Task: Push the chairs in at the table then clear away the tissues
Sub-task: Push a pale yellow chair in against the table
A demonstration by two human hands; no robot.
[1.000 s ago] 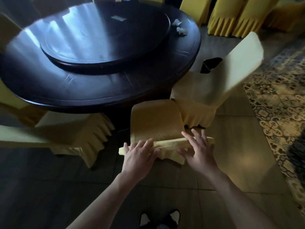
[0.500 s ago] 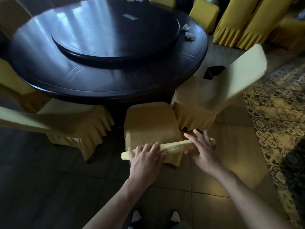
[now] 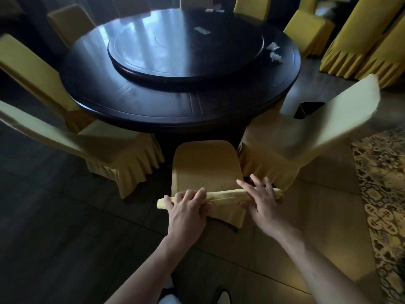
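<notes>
Surface point(image 3: 153, 106), dark, round, ringed by yellow chairs. Nearest chair point(image 3: 205, 165) seat not fully under rim. Tissues point(image 3: 274, 51) on far right edge, untouched. Left hand point(image 3: 188, 207) fingers curled over chair top; right hand point(image 3: 263, 200) fingers spread flat on it. Advice: push level, both hands evenly, straight toward surface. Since earlier frame: chair closer to surface, more chairs in view.

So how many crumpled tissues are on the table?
2. One tissue lies at the table's far right edge beside the turntable, the other tissue just nearer. None elsewhere that I can see.
</notes>
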